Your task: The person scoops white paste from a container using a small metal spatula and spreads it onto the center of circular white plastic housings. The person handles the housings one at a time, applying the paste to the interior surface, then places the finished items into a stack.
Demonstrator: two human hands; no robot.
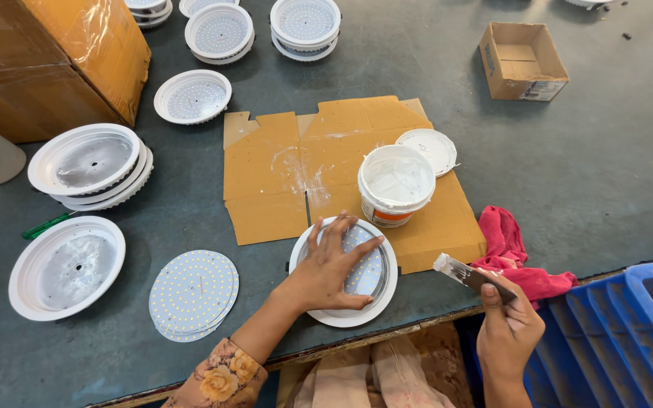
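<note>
- The left hand [332,264] lies spread, fingers wide, pressing a round LED board [364,266] flat into a white lamp housing [344,316]; it closes on nothing, so the board could slip sideways under the palm if the paste beneath it is wet.
- The right hand [506,331] pinches a small paste-smeared scraper [468,276], blade tilted up and away from the grip toward the housing; white paste on the blade could drip onto the table [583,174] or the red rag [509,257] just beyond the knuckles.
- The open white paste tub [395,183] stands just beyond the left fingertips on the flattened cardboard [281,181], its lid [427,146] behind it; a careless forward reach could likely tip it.
- Paste on the left fingertips could smear the board's small LEDs; whether the fingers are clean cannot be told.
- A stack of bare LED boards [193,293] lies just outside the left wrist; the sleeve [223,378] could drag across it.
- The blue crate [629,332] sits close beside the right hand; a pulled-back elbow might knock it.
</note>
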